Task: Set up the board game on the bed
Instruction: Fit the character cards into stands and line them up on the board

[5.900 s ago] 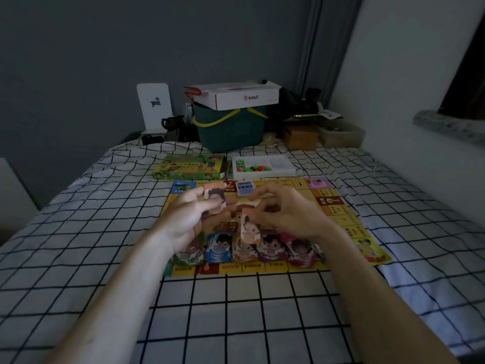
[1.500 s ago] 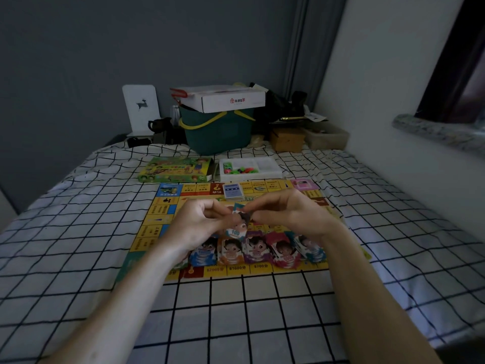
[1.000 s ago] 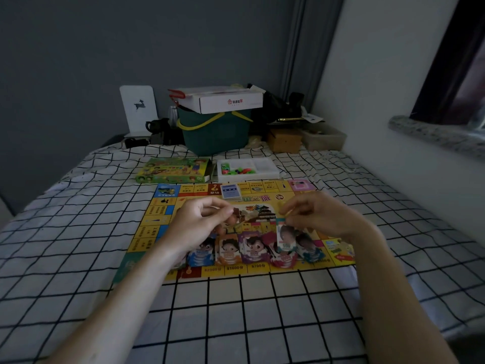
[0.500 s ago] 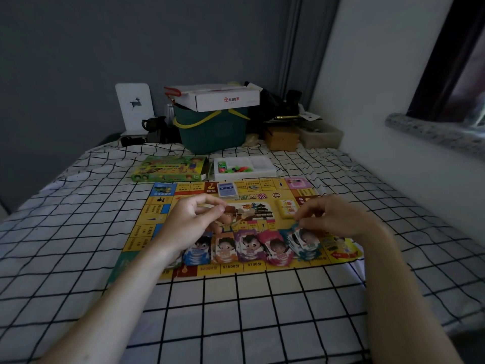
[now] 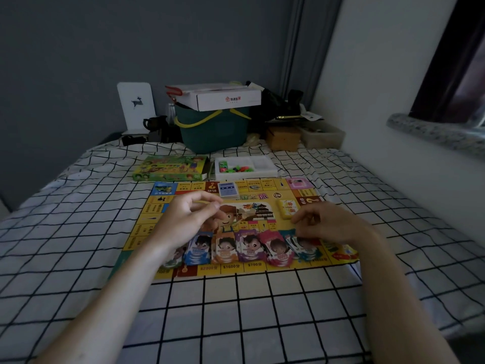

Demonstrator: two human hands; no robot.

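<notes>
The yellow game board [image 5: 262,267] lies flat on the checked bed sheet. Several stacks of paper money [image 5: 249,248] sit in a row along its near edge. My left hand [image 5: 186,219] hovers over the board's left half with curled fingers and thumb against forefinger; whether it holds anything is hidden. My right hand [image 5: 330,222] is curled over the far end of the teal money stack [image 5: 305,249] at the row's right end, fingertips and thumb on it. A blue card deck [image 5: 228,189] and a yellow card deck [image 5: 287,208] lie on the board.
Beyond the board are the green game box [image 5: 170,168] and a white tray of coloured pieces [image 5: 245,168]. A green bin [image 5: 214,132] topped by a white carton [image 5: 223,98] stands at the bed's head. The wall and window ledge [image 5: 433,135] run along the right.
My hands were together pinching a note over the money row. The right hand then carried it right to the teal stack and stays there. The left hand has kept its place.
</notes>
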